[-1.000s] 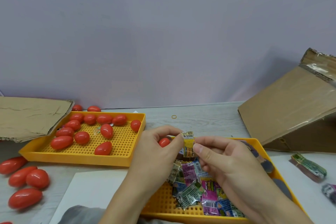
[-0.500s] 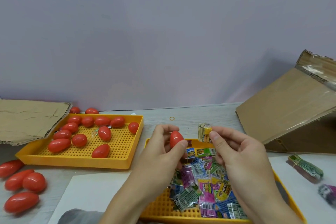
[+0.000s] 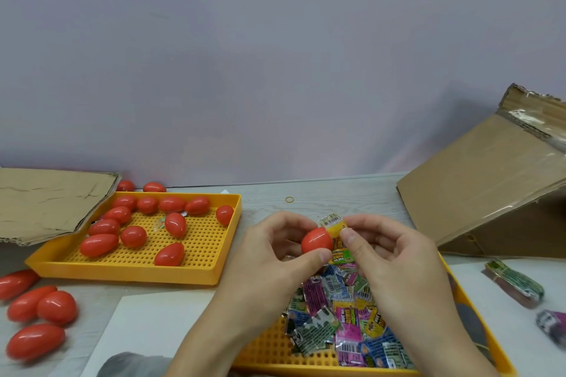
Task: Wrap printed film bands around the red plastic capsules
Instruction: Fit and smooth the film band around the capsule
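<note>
1. Your left hand (image 3: pixel 272 251) pinches a red capsule (image 3: pixel 316 240); your right hand (image 3: pixel 389 249) pinches a yellow film band (image 3: pixel 334 227).
2. Half a second ago they were apart; now the band touches the capsule's tip, so sleeving is starting.
3. Both are above the band tray's (image 3: pixel 477 324) far rim, with open worktop (image 3: pixel 321 193) beyond.

film bands in tray (image 3: pixel 343 327): "6" legible on some | barcodes visible, digits unreadable | other print too blurred
</note>
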`<action>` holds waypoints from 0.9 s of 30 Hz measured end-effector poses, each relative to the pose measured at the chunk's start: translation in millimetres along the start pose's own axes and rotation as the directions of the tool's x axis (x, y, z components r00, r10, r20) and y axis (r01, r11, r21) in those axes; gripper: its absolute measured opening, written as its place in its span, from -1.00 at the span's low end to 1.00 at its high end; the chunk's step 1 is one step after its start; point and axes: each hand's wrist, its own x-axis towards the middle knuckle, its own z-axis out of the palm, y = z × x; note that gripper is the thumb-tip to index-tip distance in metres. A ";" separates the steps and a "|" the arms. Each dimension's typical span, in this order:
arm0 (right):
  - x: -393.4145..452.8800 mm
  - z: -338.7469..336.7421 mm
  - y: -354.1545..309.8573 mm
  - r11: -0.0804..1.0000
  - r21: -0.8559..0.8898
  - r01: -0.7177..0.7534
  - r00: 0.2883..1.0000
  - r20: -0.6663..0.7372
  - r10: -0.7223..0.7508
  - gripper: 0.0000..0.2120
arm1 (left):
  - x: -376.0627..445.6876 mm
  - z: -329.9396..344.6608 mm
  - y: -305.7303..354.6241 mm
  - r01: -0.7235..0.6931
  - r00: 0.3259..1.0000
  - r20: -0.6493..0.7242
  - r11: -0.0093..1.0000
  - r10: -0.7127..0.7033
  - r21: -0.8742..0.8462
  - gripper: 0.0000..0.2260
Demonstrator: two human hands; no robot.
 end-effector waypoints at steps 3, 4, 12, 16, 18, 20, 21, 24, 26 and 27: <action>-1.5 0.8 0.5 0.999 -0.031 0.023 0.999 0.029 -0.022 -0.88 | 0.3 -0.7 -0.8 -0.011 1.000 0.020 0.999 0.012 -0.039 -0.76; -1.8 0.6 0.6 0.999 -0.038 0.028 0.999 0.034 -0.026 -0.89 | 0.3 -0.7 -0.4 -0.017 1.000 0.023 0.998 0.019 -0.067 -0.76; -5.0 0.9 -4.8 0.995 -0.059 0.083 0.993 0.091 -0.078 -0.88 | 1.5 -0.2 -0.4 -0.050 0.998 -0.055 0.993 0.044 -0.109 -0.73; -4.7 -0.1 -6.7 0.997 -0.046 0.065 0.997 0.042 -0.063 -0.93 | 0.9 1.0 -0.6 -0.084 0.996 -0.027 0.995 0.083 -0.057 -0.70; -4.2 0.2 -5.7 0.996 -0.076 0.046 0.998 0.035 -0.044 -0.93 | 0.3 2.1 -1.1 -0.108 0.994 -0.004 0.994 0.107 -0.017 -0.71; -3.9 0.2 -4.5 0.996 -0.083 0.028 0.999 0.036 -0.025 -0.91 | -0.1 2.6 -1.6 -0.122 0.993 0.003 0.992 0.122 0.026 -0.71; -4.1 0.2 -4.8 0.997 -0.071 0.017 0.999 0.042 -0.014 -0.92 | -0.1 2.8 -1.9 -0.125 0.992 0.003 0.991 0.125 0.048 -0.71; -4.3 0.7 -6.7 1.000 -0.019 -0.017 0.998 0.067 0.019 -0.92 | 0.0 3.2 -2.5 -0.126 0.992 0.001 0.987 0.127 0.098 -0.72; -3.9 1.1 -6.7 0.999 0.012 -0.037 0.997 0.067 0.036 -0.83 | 0.0 3.3 -2.6 -0.128 0.992 -0.001 0.985 0.129 0.113 -0.72; -3.7 1.4 -7.2 0.999 0.024 -0.045 0.997 0.067 0.043 -0.81 | 0.0 3.4 -2.4 -0.133 0.991 -0.004 0.984 0.135 0.121 -0.71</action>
